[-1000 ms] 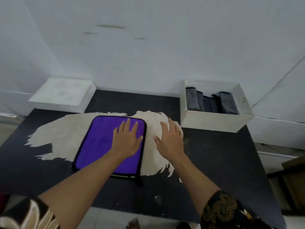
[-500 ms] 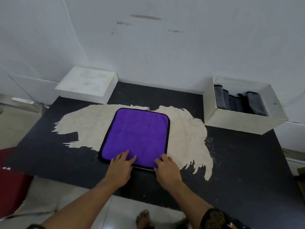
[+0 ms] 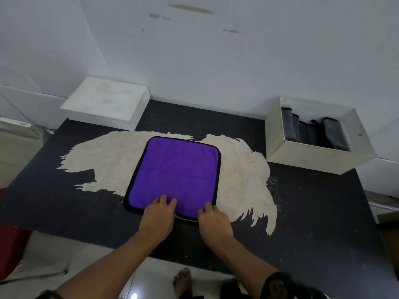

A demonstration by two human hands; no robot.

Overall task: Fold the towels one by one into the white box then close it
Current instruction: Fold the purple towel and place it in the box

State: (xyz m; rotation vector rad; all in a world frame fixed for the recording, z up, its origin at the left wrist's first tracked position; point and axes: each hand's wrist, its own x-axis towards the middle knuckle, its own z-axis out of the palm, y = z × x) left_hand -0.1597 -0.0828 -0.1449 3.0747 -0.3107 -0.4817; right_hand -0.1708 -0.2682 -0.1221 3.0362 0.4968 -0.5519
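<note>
A purple towel point(image 3: 174, 169) with black edging lies flat in the middle of the black table point(image 3: 313, 223). My left hand point(image 3: 158, 216) is at its near edge, with curled fingers on top of the cloth pinching that edge. My right hand point(image 3: 213, 221) pinches the near right corner the same way; both thumbs are hidden. The open white box point(image 3: 306, 160) stands at the back right of the table and holds several folded grey towels point(image 3: 330, 132) set upright.
A flat white lid point(image 3: 108, 102) rests at the back left against the wall. A worn beige patch point(image 3: 90, 156) spreads across the tabletop under the towel. My bare foot point(image 3: 182, 281) shows on the tiled floor below the table edge. A red object point(image 3: 10, 244) stands at the left.
Both hands slid from the towel's far right part back to its near edge, and their fingers went from flat to curled on that edge. The view pulled back.
</note>
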